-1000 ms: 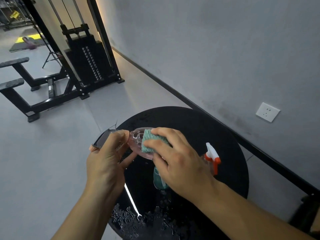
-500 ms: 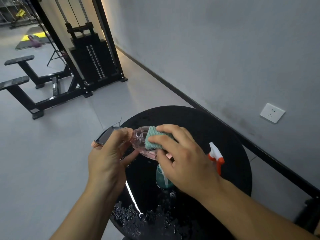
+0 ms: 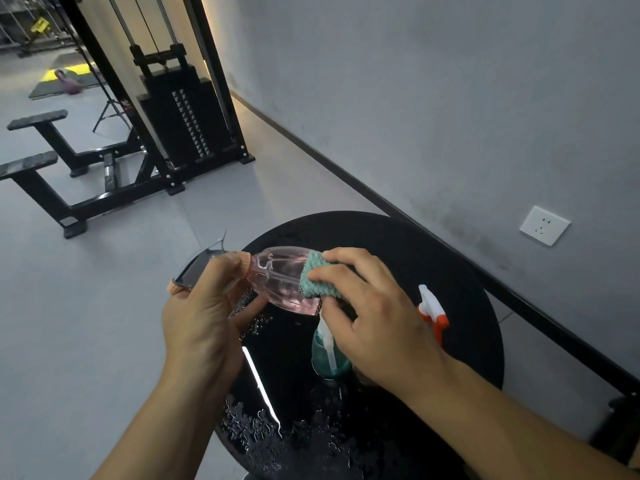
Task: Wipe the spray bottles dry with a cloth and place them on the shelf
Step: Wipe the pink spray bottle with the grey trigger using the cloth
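While we are holding the pink spray bottle (image 3: 280, 282) on its side above the round black table (image 3: 398, 251), we are logging no readable label, brand or writing on any item. Our left hand (image 3: 204, 317) is gripping the bottle's neck and dark trigger head (image 3: 195, 268), fingers curled round them, nozzle pointing left. Our right hand (image 3: 370, 320) is pinching a teal cloth (image 3: 317, 277) against the bottle's base end, fingers and thumb clamped over it. The pink bottle is looking transparent (whether any liquid is sitting inside, we cannot tell).

Item two: a teal spray bottle (image 3: 329, 358) is standing upright on the table just below our right hand, its white trigger partly covered by our fingers; contents not discernible. Item three: a white and orange spray head (image 3: 433, 311) is showing just beside our right hand, its body hidden behind the hand.

Water droplets (image 3: 277, 431) are lying across the near part of the tabletop. A white wall socket (image 3: 544, 225) is sitting on the grey wall to the right, and a black weight-stack machine (image 3: 183, 109) is standing on the floor well beyond the table.
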The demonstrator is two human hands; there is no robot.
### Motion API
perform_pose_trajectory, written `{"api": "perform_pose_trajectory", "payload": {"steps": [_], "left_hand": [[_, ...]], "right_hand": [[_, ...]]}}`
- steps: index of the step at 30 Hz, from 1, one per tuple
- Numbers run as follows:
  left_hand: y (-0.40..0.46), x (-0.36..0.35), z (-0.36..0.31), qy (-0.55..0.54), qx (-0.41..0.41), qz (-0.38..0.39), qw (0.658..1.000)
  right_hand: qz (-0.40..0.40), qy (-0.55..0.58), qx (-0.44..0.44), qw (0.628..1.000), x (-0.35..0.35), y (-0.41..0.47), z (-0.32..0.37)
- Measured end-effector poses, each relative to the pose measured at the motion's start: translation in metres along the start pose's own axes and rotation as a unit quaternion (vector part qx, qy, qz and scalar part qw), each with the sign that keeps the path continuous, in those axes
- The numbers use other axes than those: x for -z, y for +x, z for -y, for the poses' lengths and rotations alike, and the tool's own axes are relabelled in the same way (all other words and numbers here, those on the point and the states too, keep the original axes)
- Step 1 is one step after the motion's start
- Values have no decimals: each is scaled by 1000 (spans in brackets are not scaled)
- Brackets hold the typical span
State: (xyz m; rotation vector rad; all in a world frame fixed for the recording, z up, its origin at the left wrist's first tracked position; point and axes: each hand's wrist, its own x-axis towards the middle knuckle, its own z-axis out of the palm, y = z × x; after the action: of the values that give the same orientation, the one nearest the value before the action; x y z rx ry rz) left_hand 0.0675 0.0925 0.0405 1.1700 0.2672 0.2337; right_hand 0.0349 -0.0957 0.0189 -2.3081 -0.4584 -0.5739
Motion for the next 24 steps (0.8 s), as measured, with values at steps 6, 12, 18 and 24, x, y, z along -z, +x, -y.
{"api": "perform_pose_trajectory", "payload": {"steps": [6,12,18,24], "left_hand": [[-4,-5,5,20,9,4,1000],[0,2,-1,-1,0,3,1000],[0,3,1,-1,-5,5,1000],[1,2,4,-6,17,12,1000]], "right_hand": [[7,-4,21,1000,-2,0,3],[-13,10,9,1000,0,0,1],[-19,46,-6,999,0,-1,6],[-35,56,22,998,-2,-2,5]]}}
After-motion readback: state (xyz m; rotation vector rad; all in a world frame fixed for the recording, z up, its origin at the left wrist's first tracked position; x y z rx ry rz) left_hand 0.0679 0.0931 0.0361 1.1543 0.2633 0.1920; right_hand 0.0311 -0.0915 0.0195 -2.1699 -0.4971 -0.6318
